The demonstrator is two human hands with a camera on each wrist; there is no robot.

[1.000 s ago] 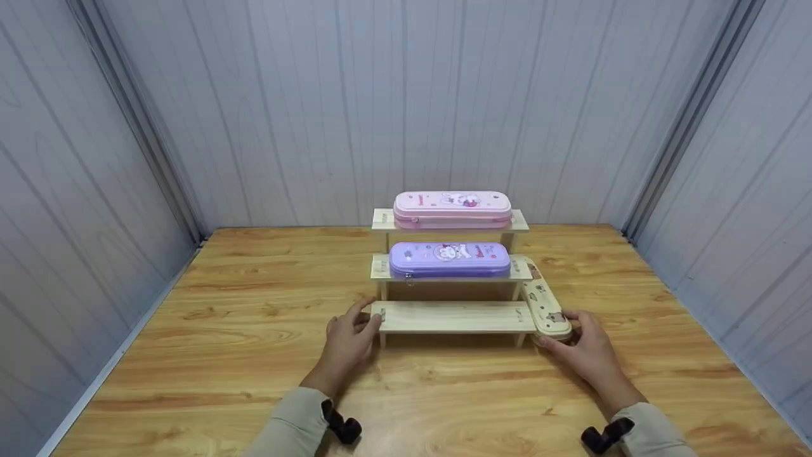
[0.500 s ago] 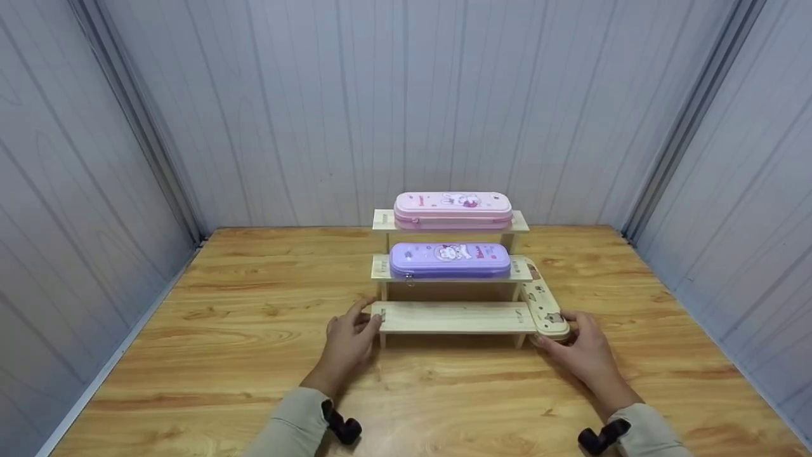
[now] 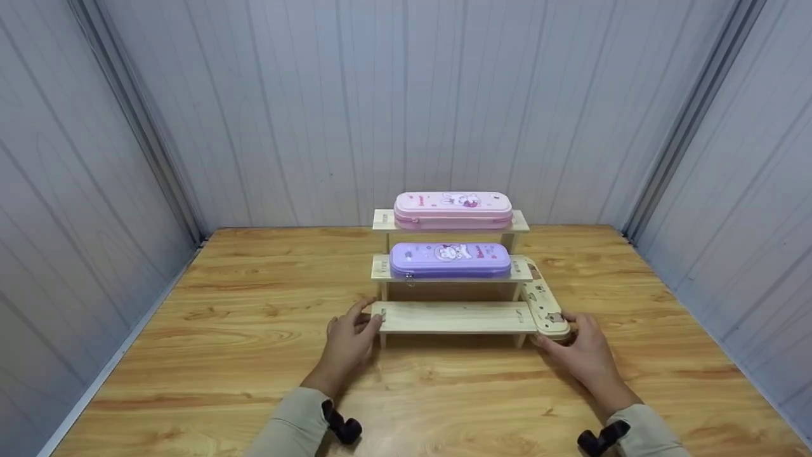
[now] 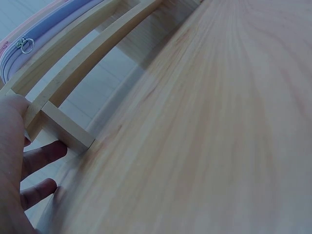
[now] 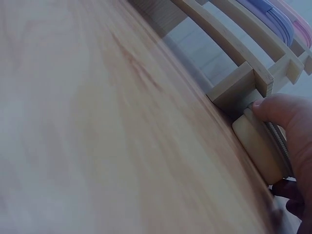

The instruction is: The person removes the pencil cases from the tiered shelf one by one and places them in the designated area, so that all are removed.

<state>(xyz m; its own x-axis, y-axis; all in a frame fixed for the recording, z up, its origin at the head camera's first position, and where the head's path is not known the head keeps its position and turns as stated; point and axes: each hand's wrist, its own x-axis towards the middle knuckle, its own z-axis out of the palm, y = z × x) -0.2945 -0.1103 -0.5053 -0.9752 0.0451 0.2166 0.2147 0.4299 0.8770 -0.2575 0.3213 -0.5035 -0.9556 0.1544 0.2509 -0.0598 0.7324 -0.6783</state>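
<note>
A three-tier wooden display stand [image 3: 453, 317] stands on the table. My left hand [image 3: 347, 339] holds the left end of its lowest tier, thumb on the board's top; in the left wrist view, two fingers [image 4: 44, 155] show beside the leg. A cream zippered pencil case [image 3: 544, 304] with small printed animals lies on the table along the stand's right side. My right hand [image 3: 587, 352] grips its near end, with the thumb [image 5: 275, 108] on the side by the stand. Its far end is partly hidden by the middle tier.
A purple pencil case [image 3: 449, 260] lies on the middle tier and a pink pencil case [image 3: 453, 210] on the top tier. Pale panelled walls [image 3: 406, 95] enclose the wooden table [image 3: 254, 285] at the back and sides.
My right hand and the near end of the cream pencil case have shifted very slightly left, toward the stand. My left hand and the stand look unmoved.
</note>
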